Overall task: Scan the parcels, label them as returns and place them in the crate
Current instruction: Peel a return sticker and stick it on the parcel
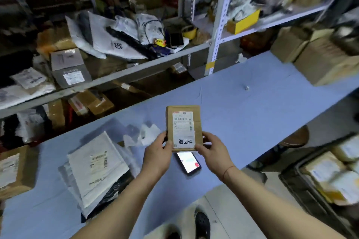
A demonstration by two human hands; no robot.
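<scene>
A small brown cardboard parcel (pixel 196 116) is held above the blue table (pixel 252 106) by both hands. It carries a white shipping label and a white return sticker with black characters at its lower end. My left hand (pixel 158 152) grips its lower left edge, my right hand (pixel 212 151) its lower right edge. Under the parcel a phone (pixel 189 162) lies on the table with its screen lit. A dark crate (pixel 303 186) holding several labelled parcels stands on the floor at the lower right.
A stack of white and grey mailer bags (pixel 95 167) lies on the table to the left, with a brown box (pixel 15 170) at the far left edge. Metal shelves (pixel 124 70) full of parcels stand behind the table. Cardboard boxes (pixel 318 58) sit at the table's far right.
</scene>
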